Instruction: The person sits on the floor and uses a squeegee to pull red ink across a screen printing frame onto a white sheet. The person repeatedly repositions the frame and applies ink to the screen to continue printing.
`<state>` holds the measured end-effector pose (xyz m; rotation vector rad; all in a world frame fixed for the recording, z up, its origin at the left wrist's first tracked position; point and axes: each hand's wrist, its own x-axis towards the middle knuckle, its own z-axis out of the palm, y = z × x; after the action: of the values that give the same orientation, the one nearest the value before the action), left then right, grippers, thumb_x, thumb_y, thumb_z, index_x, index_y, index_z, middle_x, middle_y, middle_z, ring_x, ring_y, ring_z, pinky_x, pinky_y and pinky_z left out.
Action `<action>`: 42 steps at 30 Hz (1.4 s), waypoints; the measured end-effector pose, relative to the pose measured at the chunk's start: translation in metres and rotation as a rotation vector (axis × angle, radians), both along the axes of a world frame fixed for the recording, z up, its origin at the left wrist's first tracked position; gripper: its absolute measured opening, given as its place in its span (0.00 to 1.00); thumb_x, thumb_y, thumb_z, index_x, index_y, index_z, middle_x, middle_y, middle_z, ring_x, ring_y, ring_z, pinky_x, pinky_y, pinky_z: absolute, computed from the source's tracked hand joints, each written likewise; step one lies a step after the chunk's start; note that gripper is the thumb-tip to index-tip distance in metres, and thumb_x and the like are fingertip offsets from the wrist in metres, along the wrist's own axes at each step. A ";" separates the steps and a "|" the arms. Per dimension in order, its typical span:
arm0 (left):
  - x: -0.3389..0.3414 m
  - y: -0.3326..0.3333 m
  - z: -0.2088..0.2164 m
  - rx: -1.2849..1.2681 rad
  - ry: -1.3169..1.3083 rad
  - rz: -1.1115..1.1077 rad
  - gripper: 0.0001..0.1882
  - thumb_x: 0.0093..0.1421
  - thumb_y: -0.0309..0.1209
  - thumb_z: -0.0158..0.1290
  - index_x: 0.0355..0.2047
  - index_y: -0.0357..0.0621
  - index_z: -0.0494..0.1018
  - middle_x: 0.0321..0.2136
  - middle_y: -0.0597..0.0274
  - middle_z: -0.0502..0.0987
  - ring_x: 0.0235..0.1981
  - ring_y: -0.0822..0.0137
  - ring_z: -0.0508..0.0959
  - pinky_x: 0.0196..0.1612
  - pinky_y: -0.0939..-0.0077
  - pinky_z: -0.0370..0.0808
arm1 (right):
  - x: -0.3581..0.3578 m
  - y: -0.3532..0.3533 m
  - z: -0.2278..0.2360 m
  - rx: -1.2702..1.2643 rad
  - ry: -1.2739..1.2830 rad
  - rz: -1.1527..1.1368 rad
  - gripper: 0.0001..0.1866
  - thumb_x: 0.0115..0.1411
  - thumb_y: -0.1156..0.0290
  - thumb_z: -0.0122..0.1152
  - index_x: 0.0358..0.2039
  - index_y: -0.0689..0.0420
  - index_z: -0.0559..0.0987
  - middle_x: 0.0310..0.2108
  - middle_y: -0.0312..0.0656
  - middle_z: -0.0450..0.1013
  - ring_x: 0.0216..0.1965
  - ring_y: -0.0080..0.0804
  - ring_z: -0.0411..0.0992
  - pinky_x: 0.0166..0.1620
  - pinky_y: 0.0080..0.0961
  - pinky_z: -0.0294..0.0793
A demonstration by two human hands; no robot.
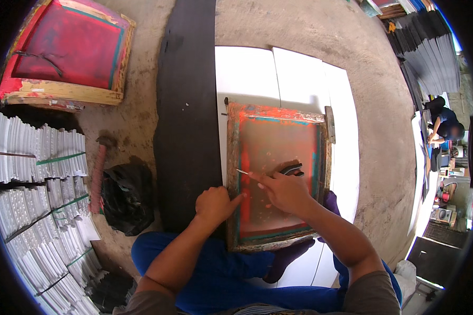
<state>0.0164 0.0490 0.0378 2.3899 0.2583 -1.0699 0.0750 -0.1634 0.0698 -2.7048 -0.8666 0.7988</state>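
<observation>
Right hand point(287, 193) clamped on black-handled tool point(290, 168), framed screen point(278, 137) beneath, left hand point(215, 203) at its edge, grip unclear

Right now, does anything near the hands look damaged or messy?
Yes: the wooden frame looks rough and worn, with patchy orange smears along its far edge. Orange specks mark its mesh around the right hand, leaving it blotchy; possibly old paint.

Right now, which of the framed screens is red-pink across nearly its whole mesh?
The upper-left screen, past the white bundles: red-pink fills nearly all its mesh. The nearer screen, under the right hand, is mostly brownish, with orange-red mainly near its edges.
</observation>
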 end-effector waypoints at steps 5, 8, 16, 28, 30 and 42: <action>-0.007 0.001 -0.001 -0.020 -0.001 -0.026 0.34 0.57 0.63 0.56 0.33 0.37 0.82 0.32 0.45 0.83 0.36 0.45 0.85 0.37 0.52 0.81 | 0.002 -0.001 0.002 -0.003 -0.010 0.004 0.24 0.69 0.58 0.52 0.65 0.34 0.69 0.34 0.46 0.77 0.26 0.44 0.79 0.29 0.42 0.79; -0.010 -0.001 -0.007 -0.023 -0.024 -0.021 0.34 0.58 0.62 0.56 0.34 0.36 0.82 0.31 0.45 0.83 0.35 0.46 0.85 0.37 0.52 0.81 | 0.003 0.000 0.003 0.023 -0.009 -0.006 0.23 0.70 0.58 0.50 0.65 0.34 0.69 0.34 0.48 0.77 0.28 0.46 0.79 0.29 0.43 0.79; -0.012 0.000 -0.011 -0.047 -0.081 -0.046 0.32 0.59 0.59 0.57 0.34 0.36 0.82 0.30 0.44 0.83 0.33 0.47 0.85 0.37 0.52 0.82 | -0.001 0.010 0.012 -0.017 -0.034 -0.046 0.21 0.70 0.58 0.50 0.63 0.34 0.72 0.29 0.46 0.76 0.26 0.46 0.78 0.29 0.44 0.76; -0.013 0.000 -0.010 -0.081 -0.096 -0.006 0.30 0.58 0.56 0.57 0.33 0.34 0.81 0.29 0.43 0.82 0.33 0.47 0.85 0.37 0.52 0.81 | 0.008 0.024 0.030 -0.233 0.046 0.064 0.25 0.68 0.57 0.54 0.65 0.35 0.68 0.33 0.45 0.79 0.30 0.44 0.80 0.33 0.43 0.78; -0.014 -0.002 -0.008 -0.071 -0.084 0.010 0.28 0.58 0.54 0.57 0.35 0.35 0.81 0.30 0.43 0.83 0.34 0.45 0.85 0.39 0.51 0.81 | 0.009 0.026 0.030 -0.271 0.038 0.108 0.28 0.66 0.56 0.57 0.66 0.37 0.66 0.33 0.45 0.79 0.30 0.44 0.80 0.32 0.44 0.78; -0.023 -0.005 -0.027 -0.092 -0.128 -0.002 0.31 0.57 0.56 0.59 0.33 0.31 0.80 0.26 0.42 0.82 0.29 0.45 0.84 0.35 0.52 0.81 | 0.023 0.021 0.026 -0.183 0.229 0.100 0.29 0.66 0.66 0.52 0.68 0.43 0.65 0.27 0.52 0.78 0.31 0.47 0.81 0.32 0.47 0.80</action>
<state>-0.0066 0.0436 0.0103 2.3651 0.1586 -0.9049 0.0977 -0.1419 0.0954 -2.6654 -0.9205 1.2381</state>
